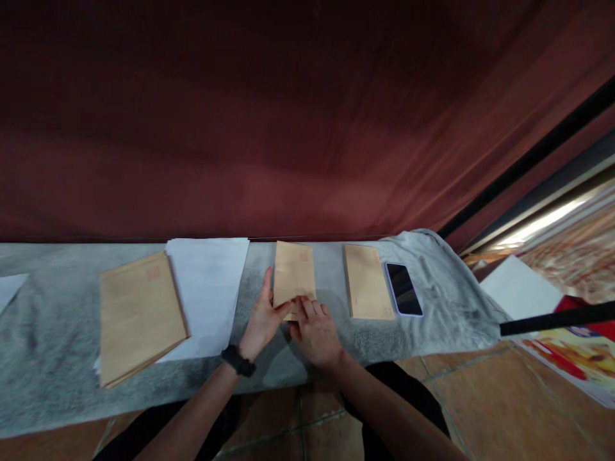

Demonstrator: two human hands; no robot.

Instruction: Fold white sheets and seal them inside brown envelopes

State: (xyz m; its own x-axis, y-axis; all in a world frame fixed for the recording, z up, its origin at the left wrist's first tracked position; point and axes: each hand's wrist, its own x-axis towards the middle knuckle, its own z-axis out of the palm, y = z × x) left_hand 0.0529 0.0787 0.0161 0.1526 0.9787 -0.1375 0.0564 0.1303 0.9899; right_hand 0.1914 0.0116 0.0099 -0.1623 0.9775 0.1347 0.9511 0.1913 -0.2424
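Note:
A small brown paper envelope (294,272) lies in front of me on the grey cloth, its near end under my fingers. My left hand (264,317), with a dark band on the wrist, holds its left edge, thumb across the near end and index finger stretched along the side. My right hand (316,330) presses bent fingers on the near right part of the envelope. To the right lies a stack of similar brown envelopes (369,282). At the left, larger brown envelopes (137,314) overlap a stack of white paper sheets (209,288).
Grey cloth (52,358) covers the narrow surface. A phone (404,290) lies at its right. Dark red fabric (269,160) hangs behind. A black bar (557,319) and a colourful printed box (576,358) are at the lower right, above the tiled floor (519,403).

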